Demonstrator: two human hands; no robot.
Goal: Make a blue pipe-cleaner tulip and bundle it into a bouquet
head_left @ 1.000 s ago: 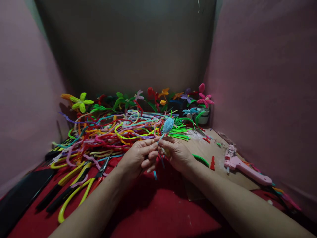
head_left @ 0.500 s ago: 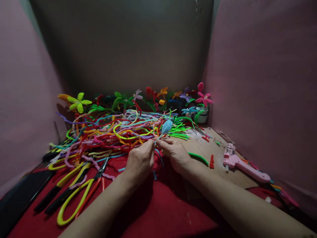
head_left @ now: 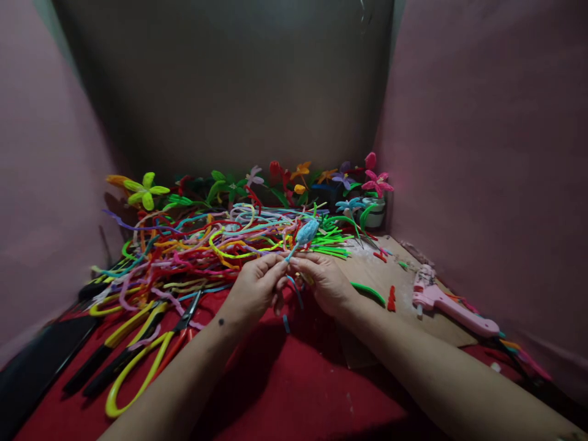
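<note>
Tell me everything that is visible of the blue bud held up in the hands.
The blue bud looks fuzzy, like pipe cleaner: a plump oval head on a thin stem of similar blue. Held in the air, it leans, head up and toward the picture's right. The left hand's grip and the right hand's grip pinch the stem low down; the pinched part is hidden.

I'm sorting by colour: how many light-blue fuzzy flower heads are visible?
2: the closed bud above the left hand and right hand; the open flower at back right. More may be hidden.
</note>
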